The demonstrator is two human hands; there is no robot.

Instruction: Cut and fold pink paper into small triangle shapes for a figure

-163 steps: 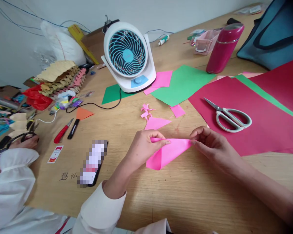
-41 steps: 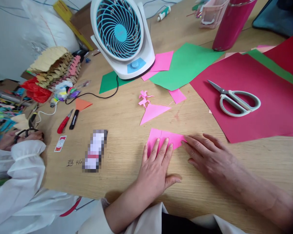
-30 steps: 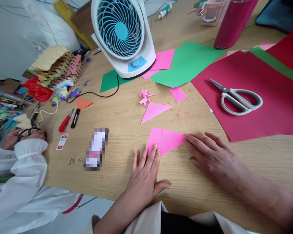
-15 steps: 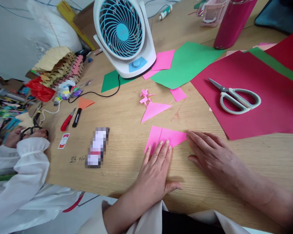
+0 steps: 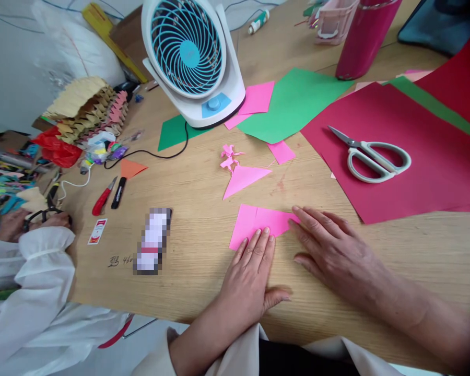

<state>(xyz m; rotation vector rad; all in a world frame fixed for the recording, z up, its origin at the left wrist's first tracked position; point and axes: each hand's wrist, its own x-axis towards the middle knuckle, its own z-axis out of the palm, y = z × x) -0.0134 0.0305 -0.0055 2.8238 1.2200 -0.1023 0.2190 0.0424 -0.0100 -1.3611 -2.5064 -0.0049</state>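
Pressing creased pink paper (image 5: pixel 244 223) onto the wooden table (image 5: pixel 199 219), both hands (image 5: pixel 247 278) (image 5: pixel 339 255) unclenched and outstretched

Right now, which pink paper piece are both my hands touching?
The creased sheet nearest you, touched by your left hand and right hand; other pink pieces, including the triangle, lie farther away, untouched.

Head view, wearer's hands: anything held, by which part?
Nothing held: left hand lies flat over near edge of pink paper; right hand touches its right tip.
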